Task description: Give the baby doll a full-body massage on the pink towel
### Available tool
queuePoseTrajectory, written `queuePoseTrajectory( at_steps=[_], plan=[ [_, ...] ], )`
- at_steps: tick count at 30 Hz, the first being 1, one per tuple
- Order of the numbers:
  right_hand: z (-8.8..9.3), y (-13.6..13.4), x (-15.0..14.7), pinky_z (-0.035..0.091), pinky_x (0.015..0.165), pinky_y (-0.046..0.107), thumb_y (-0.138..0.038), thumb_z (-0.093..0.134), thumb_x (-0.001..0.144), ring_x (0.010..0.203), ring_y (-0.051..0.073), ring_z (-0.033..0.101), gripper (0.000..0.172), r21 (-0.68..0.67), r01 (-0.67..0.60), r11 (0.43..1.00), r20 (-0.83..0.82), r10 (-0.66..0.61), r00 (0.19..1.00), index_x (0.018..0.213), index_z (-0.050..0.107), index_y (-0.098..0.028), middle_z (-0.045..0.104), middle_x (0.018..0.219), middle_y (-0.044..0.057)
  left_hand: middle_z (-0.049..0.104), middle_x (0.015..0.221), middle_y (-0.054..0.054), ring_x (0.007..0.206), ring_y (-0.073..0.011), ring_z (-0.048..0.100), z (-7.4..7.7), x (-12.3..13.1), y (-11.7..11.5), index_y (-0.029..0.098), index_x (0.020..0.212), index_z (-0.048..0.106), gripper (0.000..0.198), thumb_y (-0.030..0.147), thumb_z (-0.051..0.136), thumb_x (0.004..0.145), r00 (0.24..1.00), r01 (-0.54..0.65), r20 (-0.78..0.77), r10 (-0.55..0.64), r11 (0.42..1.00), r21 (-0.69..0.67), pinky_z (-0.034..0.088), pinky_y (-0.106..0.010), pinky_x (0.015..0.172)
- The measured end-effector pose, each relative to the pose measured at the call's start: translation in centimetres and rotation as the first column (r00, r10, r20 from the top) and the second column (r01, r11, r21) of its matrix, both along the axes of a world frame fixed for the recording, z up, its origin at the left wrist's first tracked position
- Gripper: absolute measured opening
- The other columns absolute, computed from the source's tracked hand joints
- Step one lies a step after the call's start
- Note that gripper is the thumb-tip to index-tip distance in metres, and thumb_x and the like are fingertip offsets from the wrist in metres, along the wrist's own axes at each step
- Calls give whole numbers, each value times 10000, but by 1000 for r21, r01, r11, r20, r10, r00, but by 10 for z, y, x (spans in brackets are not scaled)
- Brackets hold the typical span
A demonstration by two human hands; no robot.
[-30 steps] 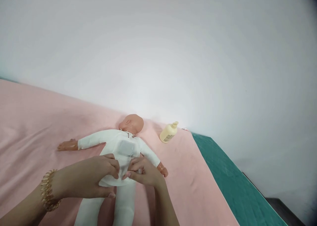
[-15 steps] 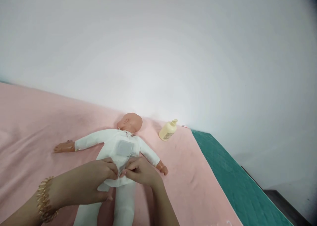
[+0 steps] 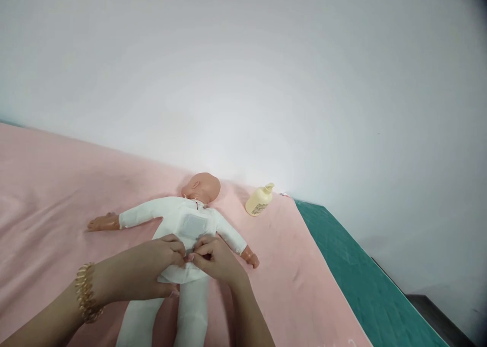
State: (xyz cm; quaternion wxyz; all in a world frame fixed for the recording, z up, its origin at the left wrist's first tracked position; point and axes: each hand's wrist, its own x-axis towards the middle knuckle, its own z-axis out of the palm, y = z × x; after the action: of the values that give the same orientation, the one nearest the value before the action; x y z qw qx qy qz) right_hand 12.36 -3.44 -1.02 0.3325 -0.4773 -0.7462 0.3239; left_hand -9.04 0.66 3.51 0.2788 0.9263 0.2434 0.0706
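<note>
A baby doll (image 3: 167,220) with a white cloth body lies stretched out, arms spread, its bare head turned to the side. On its torso is a pale grey rectangular panel (image 3: 194,226). My left hand (image 3: 163,261), with a gold bracelet (image 3: 87,293) at the wrist, curls its fingers on the cloth of the lower torso, thumb lower down. Close beside it, my right hand (image 3: 213,255) pinches at the same cloth with thumb and forefinger. The fingertips of both hands nearly meet just below the panel; exactly what lies between them is hidden.
A pale yellow pump bottle (image 3: 258,201) stands right of the doll's head, near the white wall (image 3: 243,83). Beneath lies a pink sheet (image 3: 297,276); a green surface (image 3: 365,271) shows along its right edge. A dark ledge (image 3: 433,311) is at the lower right.
Both hands have moved slightly up the doll's torso, the left also to the right. The cloth between them looks more gathered, and the panel above lies less covered by folds.
</note>
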Motion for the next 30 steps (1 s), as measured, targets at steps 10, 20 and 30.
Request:
queuePoseTrajectory(
  at_steps=[10,20,30],
  plan=[
    [3,1,0,394,620,279,-268,593,890,650,129,514,306,-3,180,984,-48,-180,983,616,711,-202,533,663,-3,654,1155,-54,1093,-286,581,-6,-1,13,239,1076,683,336,374,724,771,1000,21,1,-21,998,63,448,-364,951],
    [-5,5,-3,430,620,306,-273,585,889,660,159,554,298,2,217,976,-84,-217,973,651,763,-259,574,670,15,650,1153,-43,1067,-271,573,-6,3,17,237,1083,673,318,432,669,831,1000,3,-8,-3,999,46,440,-375,949],
    [-11,10,0,453,707,269,-222,614,891,730,132,583,224,-36,266,963,-77,-268,960,760,795,-232,606,764,6,615,1193,-73,1110,-281,553,-25,9,23,206,1166,635,430,524,600,879,999,-50,-3,50,997,58,427,-419,967]
  ],
)
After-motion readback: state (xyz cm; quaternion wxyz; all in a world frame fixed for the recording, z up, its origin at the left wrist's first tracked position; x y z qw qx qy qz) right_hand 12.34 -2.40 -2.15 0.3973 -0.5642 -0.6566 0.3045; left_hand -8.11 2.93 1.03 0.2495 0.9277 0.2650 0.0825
